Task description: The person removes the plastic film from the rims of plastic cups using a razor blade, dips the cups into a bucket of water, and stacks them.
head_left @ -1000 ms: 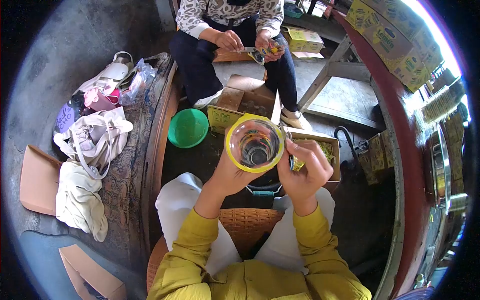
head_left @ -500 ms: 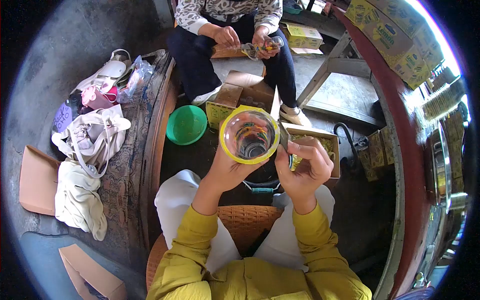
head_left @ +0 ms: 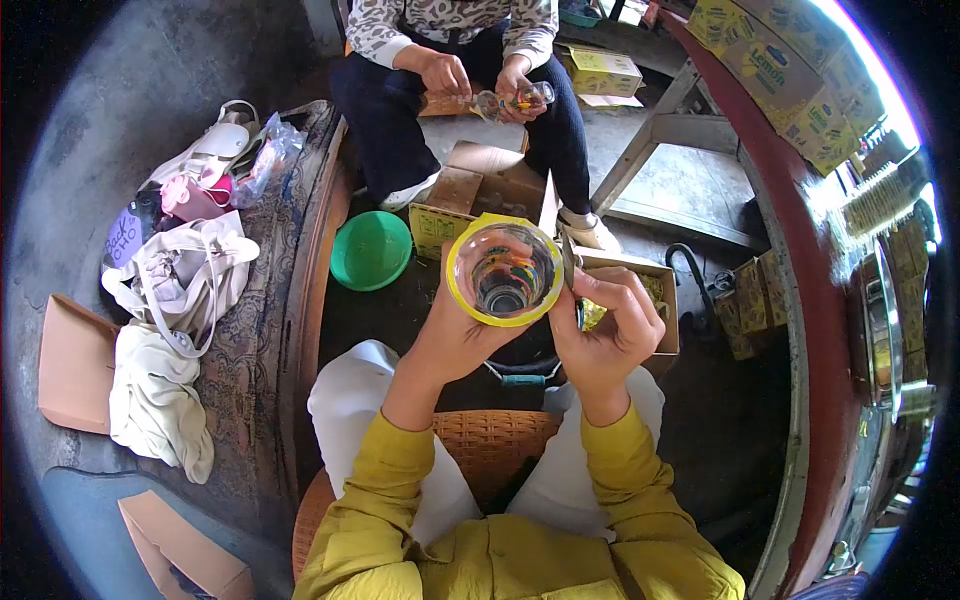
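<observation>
My left hand is wrapped round a clear plastic cup with a yellow rim and coloured print on its wall. Its open mouth faces me. In my right hand is a small knife, its narrow metal blade upright beside the right edge of the cup's rim. Fingers hide most of the handle. Whether the blade touches the rim I cannot tell.
Opposite me a person's hands hold clear printed cups. Between us stand an open carton, a green basin and a box with yellow scraps. Bags lie on the bench to the left.
The cup has shifted slightly right and tilted a little in my left hand. The knife stays beside its rim. Across from me, the person's cups have moved slightly.
</observation>
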Demonstrator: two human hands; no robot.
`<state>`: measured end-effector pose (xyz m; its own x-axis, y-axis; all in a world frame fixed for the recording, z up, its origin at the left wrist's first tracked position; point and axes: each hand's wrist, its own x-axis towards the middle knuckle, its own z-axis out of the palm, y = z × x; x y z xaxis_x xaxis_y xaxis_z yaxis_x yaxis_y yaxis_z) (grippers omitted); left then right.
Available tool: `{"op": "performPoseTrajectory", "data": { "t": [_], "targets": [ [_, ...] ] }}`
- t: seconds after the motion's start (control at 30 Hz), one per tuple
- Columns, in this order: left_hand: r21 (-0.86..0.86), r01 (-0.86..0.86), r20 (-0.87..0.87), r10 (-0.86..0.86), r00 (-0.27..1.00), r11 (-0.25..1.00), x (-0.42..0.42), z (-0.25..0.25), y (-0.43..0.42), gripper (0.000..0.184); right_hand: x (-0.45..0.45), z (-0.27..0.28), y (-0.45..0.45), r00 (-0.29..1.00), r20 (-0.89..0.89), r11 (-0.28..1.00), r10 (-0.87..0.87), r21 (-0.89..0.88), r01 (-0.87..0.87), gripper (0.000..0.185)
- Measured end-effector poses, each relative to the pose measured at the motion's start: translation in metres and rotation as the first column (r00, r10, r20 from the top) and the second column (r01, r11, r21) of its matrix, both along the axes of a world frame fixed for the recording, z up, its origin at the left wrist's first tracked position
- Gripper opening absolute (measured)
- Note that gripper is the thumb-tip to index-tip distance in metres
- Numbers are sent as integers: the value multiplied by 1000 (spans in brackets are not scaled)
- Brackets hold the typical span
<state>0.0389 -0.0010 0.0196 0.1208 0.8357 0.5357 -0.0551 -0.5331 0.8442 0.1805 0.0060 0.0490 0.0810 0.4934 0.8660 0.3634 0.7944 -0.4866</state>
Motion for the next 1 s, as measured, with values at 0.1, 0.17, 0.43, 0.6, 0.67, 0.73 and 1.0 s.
{"op": "performPoseTrajectory", "data": {
  "t": [0.1, 0.17, 0.43, 0.6, 0.67, 0.73, 1.0],
  "targets": [
    [-6, 34, -22, -34, 999, 999, -1, -2, 0, 64, -1, 0, 2, 1000, -25, 1000, -10, -29, 9, 15],
    [-12, 57, -23, -57, 998, 998, -1, -1, 0, 65, 1, 3, 2, 1000, -12, 999, 22, -41, -23, 15],
    [-26, 95, -65, -96, 993, 995, -13, 0, -2, 65, 1, 7, 1, 998, 31, 997, 59, -58, -57, 15],
    [-57, 131, 36, -129, 991, 990, -16, 4, -4, 67, -4, 8, 1, 997, 51, 998, 52, -23, -51, 15],
    [-81, 162, 46, -158, 986, 984, -18, 4, -5, 68, -6, 8, 2, 996, 79, 999, 34, -4, -33, 15],
    [-105, 216, 43, -212, 976, 971, -20, 2, -7, 68, -6, 6, 2, 996, 79, 999, 37, -18, -36, 15],
    [-27, 148, 73, -146, 987, 989, -17, 3, -7, 66, -5, 5, 2, 995, -91, 993, 43, -108, -53, 15]
  ]
}}
